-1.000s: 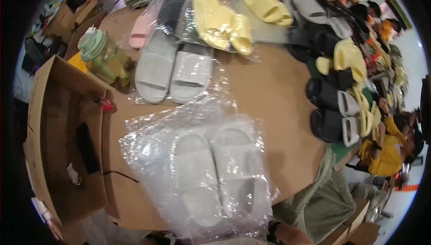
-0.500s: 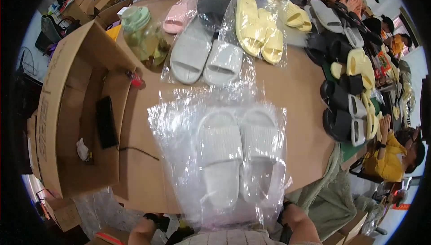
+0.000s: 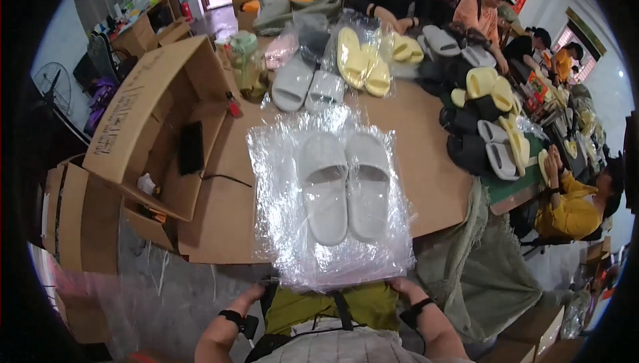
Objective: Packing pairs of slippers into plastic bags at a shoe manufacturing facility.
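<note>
A pair of light grey slippers point(image 3: 368, 186) lies side by side, toes away from me, on a stack of clear plastic bags point(image 3: 279, 230). Whether a top layer of film covers them I cannot tell. The stack hangs slightly over the table's near edge. My left hand point(image 3: 254, 291) is down at that edge, just left of the stack's near corner, its fingers hidden. By the near right corner, my right hand point(image 3: 403, 285) also has its fingers out of sight. Farther off, another bagged grey pair point(image 3: 293, 89) rests beside a bagged yellow pair point(image 3: 363, 63).
An open cardboard box point(image 3: 140, 117) stands on the table's left, with a black phone-like device point(image 3: 191, 148) in it. Black, grey and yellow slippers point(image 3: 500, 150) pile up at right. Grey-green sacking point(image 3: 459, 250) drapes off the near right corner. Co-workers, one in yellow point(image 3: 569, 210), sit beyond.
My view has shifted back, so the table looks farther away. The near grey slippers now show their footbeds and straps more plainly. Both my forearms show more, hands low at the table edge.
</note>
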`<action>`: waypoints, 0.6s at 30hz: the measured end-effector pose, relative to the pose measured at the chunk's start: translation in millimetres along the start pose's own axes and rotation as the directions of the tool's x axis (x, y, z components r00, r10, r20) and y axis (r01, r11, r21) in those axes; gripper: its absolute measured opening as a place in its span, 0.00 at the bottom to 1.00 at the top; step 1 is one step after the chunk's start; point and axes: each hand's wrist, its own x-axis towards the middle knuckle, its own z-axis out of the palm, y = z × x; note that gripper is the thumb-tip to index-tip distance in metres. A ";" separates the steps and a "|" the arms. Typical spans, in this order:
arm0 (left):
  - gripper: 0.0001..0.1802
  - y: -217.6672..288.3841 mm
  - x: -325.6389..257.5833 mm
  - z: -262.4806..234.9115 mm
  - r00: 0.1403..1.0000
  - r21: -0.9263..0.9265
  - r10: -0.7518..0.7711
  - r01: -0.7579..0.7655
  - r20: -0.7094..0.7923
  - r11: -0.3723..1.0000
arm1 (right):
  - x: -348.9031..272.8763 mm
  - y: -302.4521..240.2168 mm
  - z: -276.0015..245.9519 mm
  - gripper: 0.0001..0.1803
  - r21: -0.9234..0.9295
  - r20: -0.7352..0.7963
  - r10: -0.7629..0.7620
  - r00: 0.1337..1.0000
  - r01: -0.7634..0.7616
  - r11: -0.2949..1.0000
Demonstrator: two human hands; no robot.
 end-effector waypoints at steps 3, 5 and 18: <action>0.36 99.9 -62.5 25.8 0.978 0.779 0.181 -0.035 -0.102 0.627 | -21.5 -39.0 -34.4 0.21 -0.323 -0.512 0.144 0.847 -0.345 0.881; 0.35 171.8 -151.4 36.4 0.989 0.811 0.146 -0.076 -0.011 0.580 | -74.2 -140.3 -47.1 0.18 -0.180 -0.624 0.060 0.779 -0.218 0.959; 0.37 368.5 -293.5 138.4 0.102 0.873 0.995 -0.485 -0.004 0.053 | -87.6 -326.4 12.9 0.30 -0.857 -0.375 -0.866 0.331 0.231 0.460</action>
